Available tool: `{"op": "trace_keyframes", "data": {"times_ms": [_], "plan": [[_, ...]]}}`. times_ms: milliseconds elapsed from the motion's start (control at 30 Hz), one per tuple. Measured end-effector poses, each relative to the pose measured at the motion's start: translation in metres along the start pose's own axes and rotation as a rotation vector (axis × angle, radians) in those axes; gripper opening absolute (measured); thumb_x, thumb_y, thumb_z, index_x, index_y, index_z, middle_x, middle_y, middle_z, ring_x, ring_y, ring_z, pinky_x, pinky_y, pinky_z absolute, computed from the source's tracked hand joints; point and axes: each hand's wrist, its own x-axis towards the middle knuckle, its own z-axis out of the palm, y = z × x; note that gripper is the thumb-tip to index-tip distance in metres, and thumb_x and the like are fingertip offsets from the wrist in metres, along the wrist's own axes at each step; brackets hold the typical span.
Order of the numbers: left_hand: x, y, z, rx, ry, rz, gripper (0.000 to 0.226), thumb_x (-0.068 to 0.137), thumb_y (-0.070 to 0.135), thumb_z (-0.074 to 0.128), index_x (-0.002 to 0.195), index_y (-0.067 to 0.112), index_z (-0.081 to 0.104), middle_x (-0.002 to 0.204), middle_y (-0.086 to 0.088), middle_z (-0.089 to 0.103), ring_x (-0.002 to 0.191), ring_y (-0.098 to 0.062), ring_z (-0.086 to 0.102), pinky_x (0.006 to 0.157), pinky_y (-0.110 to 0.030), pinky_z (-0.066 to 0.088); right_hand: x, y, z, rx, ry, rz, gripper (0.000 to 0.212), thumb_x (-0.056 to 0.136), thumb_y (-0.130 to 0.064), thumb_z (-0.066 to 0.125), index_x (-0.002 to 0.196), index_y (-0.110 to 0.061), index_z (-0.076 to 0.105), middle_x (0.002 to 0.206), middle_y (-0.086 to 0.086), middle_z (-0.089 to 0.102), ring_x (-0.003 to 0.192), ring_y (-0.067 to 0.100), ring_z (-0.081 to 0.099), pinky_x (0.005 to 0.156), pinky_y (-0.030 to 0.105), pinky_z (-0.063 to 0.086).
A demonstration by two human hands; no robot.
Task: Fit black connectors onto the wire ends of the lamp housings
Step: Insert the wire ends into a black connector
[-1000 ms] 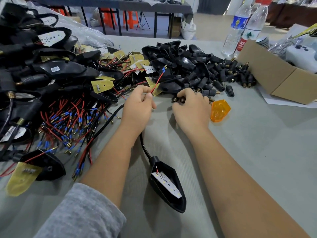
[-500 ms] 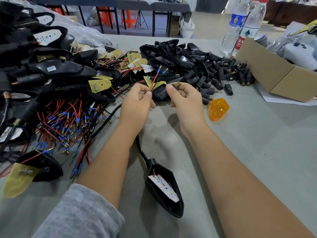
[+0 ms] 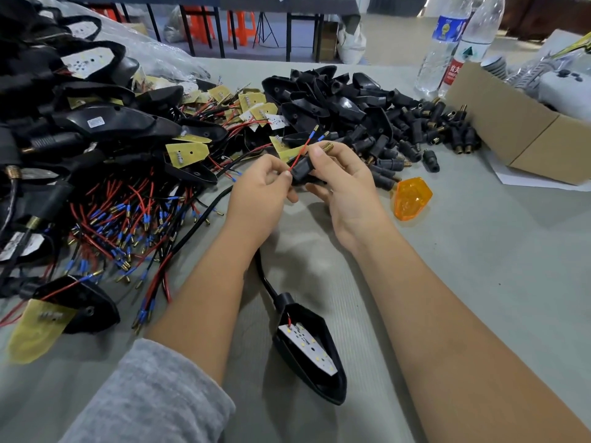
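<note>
My left hand (image 3: 260,190) pinches a red wire (image 3: 300,151) with a blue sleeve and brass tip that points up and away. My right hand (image 3: 347,183) grips a black connector (image 3: 302,169) with a brass threaded end (image 3: 327,146) sticking out above the fingers. The connector touches the wire where the two hands meet. A black cable (image 3: 198,225) runs from my left hand down to a black lamp housing (image 3: 311,350) with a white LED board, lying on the table between my forearms. More loose black connectors (image 3: 415,139) lie piled behind my hands.
Lamp housings with red and black wires (image 3: 105,193) crowd the left side. An orange lens (image 3: 411,198) lies right of my right hand. A cardboard box (image 3: 518,129) and two water bottles (image 3: 454,43) stand at the back right. The grey table (image 3: 479,266) spreads to the right.
My right hand has lifted a black connector from the pile and brought it to the wire end held in my left hand. Both hands have risen slightly off the table.
</note>
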Motion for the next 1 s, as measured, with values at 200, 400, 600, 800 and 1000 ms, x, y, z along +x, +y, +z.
{"op": "trace_keyframes", "data": {"times_ms": [200, 400, 600, 800, 1000], "plan": [[-0.0015, -0.0001, -0.0008, -0.043, 0.004, 0.010, 0.012, 0.100, 0.019, 0.044, 0.091, 0.020, 0.052, 0.065, 0.002, 0.071, 0.043, 0.001, 0.041, 0.055, -0.029, 0.032, 0.0006, -0.0005, -0.0007, 0.006, 0.013, 0.004, 0.008, 0.097, -0.013, 0.058, 0.090, -0.015, 0.062, 0.085, 0.002, 0.068, 0.075, 0.009, 0.064, 0.059, 0.017, 0.049], [0.0024, -0.0024, 0.0003, -0.023, 0.154, -0.003, 0.013, 0.099, 0.019, 0.046, 0.088, 0.025, 0.047, 0.071, 0.006, 0.056, 0.065, -0.012, 0.053, 0.068, -0.037, 0.046, 0.0015, 0.0029, 0.0017, -0.094, 0.005, 0.029, 0.007, 0.094, -0.014, 0.063, 0.087, -0.017, 0.064, 0.087, 0.008, 0.067, 0.084, 0.025, 0.059, 0.065, 0.019, 0.046], [-0.0027, -0.0002, -0.0030, 0.206, 0.220, 0.161, 0.010, 0.093, 0.018, 0.055, 0.090, 0.018, 0.046, 0.069, 0.011, 0.044, 0.060, -0.003, 0.043, 0.056, -0.025, 0.034, 0.0023, 0.0038, 0.0010, -0.158, -0.042, 0.042, 0.006, 0.094, -0.015, 0.063, 0.089, -0.014, 0.064, 0.081, 0.006, 0.068, 0.079, 0.023, 0.058, 0.064, 0.023, 0.040], [-0.0057, 0.0056, -0.0022, 0.200, 0.213, 0.266, 0.024, 0.092, 0.009, 0.058, 0.078, 0.022, 0.042, 0.065, 0.010, 0.045, 0.059, 0.001, 0.044, 0.054, -0.015, 0.034, 0.0030, 0.0019, 0.0007, -0.140, -0.026, 0.055, 0.008, 0.095, -0.014, 0.061, 0.089, -0.015, 0.065, 0.072, -0.005, 0.068, 0.066, 0.008, 0.058, 0.062, 0.018, 0.043], [-0.0037, 0.0035, -0.0025, 0.130, 0.162, 0.326, 0.007, 0.092, 0.023, 0.060, 0.087, 0.021, 0.056, 0.065, 0.005, 0.052, 0.062, -0.009, 0.047, 0.057, -0.024, 0.039, 0.0057, 0.0034, -0.0015, -0.120, 0.035, 0.057, 0.009, 0.097, -0.017, 0.059, 0.092, -0.012, 0.065, 0.072, 0.000, 0.065, 0.066, 0.010, 0.055, 0.062, 0.022, 0.042]]}}
